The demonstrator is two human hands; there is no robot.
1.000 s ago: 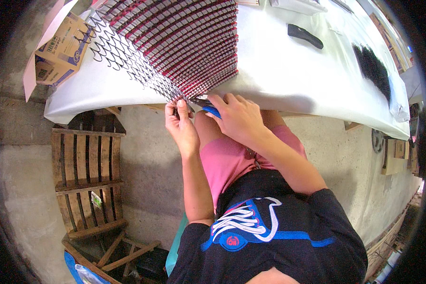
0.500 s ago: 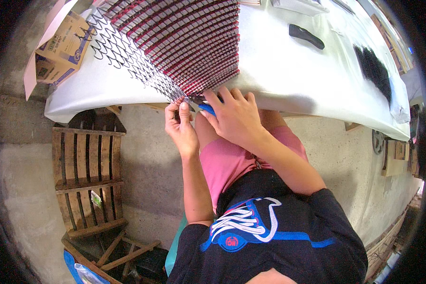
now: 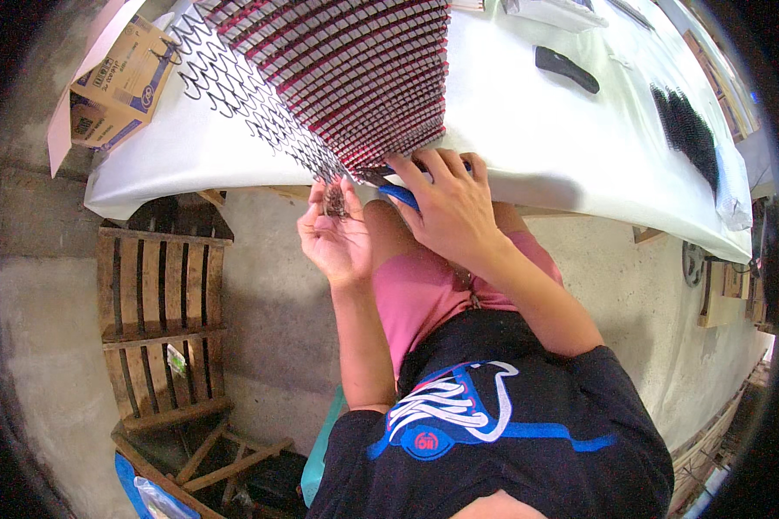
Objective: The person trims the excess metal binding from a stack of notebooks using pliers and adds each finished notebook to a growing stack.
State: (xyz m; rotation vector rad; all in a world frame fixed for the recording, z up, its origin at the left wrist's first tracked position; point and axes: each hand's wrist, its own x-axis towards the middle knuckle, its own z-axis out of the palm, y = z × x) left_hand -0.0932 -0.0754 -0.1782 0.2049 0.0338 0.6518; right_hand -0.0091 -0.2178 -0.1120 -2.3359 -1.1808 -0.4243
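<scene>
A mesh panel of dark wire with red strips woven through it (image 3: 355, 82) lies on the white-covered table, its lower corner near the table's front edge. Loose dark wire loops (image 3: 251, 121) run along its left side. My left hand (image 3: 336, 238), palm up and fingers curled, holds a small clump of dark wire pieces (image 3: 336, 204) just under that corner; its fingertips are by the lowest loops. Beside it, my right hand (image 3: 450, 203) grips blue-handled pliers (image 3: 400, 195), their dark jaws pointing left at the corner. Whether the jaws touch a wire is too small to tell.
An open cardboard box (image 3: 125, 82) stands at the table's left end. On the table's right lie a black elongated object (image 3: 567, 69) and a dark bristly bundle (image 3: 684, 130). A wooden slatted pallet (image 3: 164, 320) is at the lower left.
My left hand has turned more palm up and its fingers have loosened, so the dark clump shows more. My right hand and the pliers have shifted slightly right, away from it.
</scene>
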